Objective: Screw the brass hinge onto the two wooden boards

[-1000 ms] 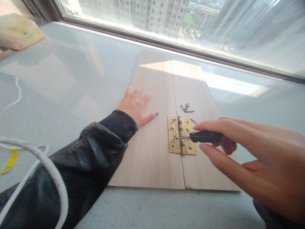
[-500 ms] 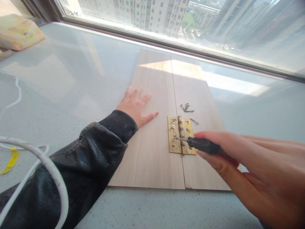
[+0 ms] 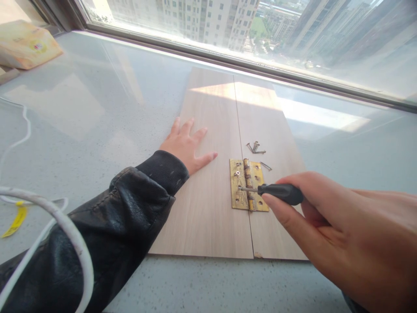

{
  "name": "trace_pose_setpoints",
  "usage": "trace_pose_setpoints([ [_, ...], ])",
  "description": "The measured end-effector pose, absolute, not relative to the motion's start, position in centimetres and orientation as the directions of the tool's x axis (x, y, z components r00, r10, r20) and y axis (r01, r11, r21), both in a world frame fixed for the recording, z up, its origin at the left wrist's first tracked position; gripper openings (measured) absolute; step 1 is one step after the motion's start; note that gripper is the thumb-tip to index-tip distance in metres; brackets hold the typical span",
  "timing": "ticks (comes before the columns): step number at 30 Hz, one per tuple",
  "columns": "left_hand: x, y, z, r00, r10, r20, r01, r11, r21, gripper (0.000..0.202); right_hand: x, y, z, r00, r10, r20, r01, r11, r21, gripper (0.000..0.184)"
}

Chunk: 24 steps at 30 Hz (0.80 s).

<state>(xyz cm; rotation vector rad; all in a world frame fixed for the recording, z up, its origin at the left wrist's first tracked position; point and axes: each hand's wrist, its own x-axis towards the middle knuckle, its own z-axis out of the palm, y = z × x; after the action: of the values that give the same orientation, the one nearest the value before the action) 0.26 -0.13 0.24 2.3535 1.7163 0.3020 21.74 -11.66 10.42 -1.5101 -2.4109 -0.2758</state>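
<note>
While flat on the left board (image 3: 208,182), left hand (image 3: 187,145) (fingers spread); right hand (image 3: 342,230) grip around the screwdriver (image 3: 276,191).

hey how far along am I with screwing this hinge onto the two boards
Done: the brass hinge lies across the seam of the two boards, with one screw in the top hole of its left leaf. In hand: your right hand holds the screwdriver, tip at the left leaf's middle hole, while your left hand presses the left board. Left: the other holes look empty, and loose screws wait above.
</note>
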Motion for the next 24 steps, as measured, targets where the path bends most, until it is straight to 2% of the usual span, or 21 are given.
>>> trace_pose_setpoints([
  [3,0.3,-0.2,0.3,0.295,0.955,0.036,0.91,-0.292,0.294,0.078,21.2,-11.3,10.2,-0.441,0.834,0.332,0.898,0.417,0.143,0.033],
  [10,0.3,-0.2,0.3,0.296,0.954,0.042,0.909,-0.294,0.295,0.078,20.9,-10.5,9.9,-0.41,0.843,0.348,0.912,0.381,0.152,0.05],
  [13,0.3,-0.2,0.2,0.293,0.955,0.044,0.911,-0.293,0.292,0.078,21.2,-10.3,9.9,-0.391,0.854,0.344,0.92,0.366,0.136,0.044],
  [16,0.3,-0.2,0.1,0.289,0.956,0.046,0.913,-0.29,0.289,0.078,21.6,-10.1,9.6,-0.411,0.834,0.369,0.909,0.407,0.093,0.022],
  [18,0.3,-0.1,0.1,0.292,0.955,0.05,0.911,-0.294,0.288,0.078,21.9,-9.9,9.5,-0.455,0.803,0.386,0.88,0.471,0.059,0.016],
  [24,0.3,-0.1,0.1,0.297,0.953,0.05,0.909,-0.299,0.292,0.079,23.1,-9.8,10.8,-0.643,0.745,0.18,0.743,0.663,-0.089,0.02],
])
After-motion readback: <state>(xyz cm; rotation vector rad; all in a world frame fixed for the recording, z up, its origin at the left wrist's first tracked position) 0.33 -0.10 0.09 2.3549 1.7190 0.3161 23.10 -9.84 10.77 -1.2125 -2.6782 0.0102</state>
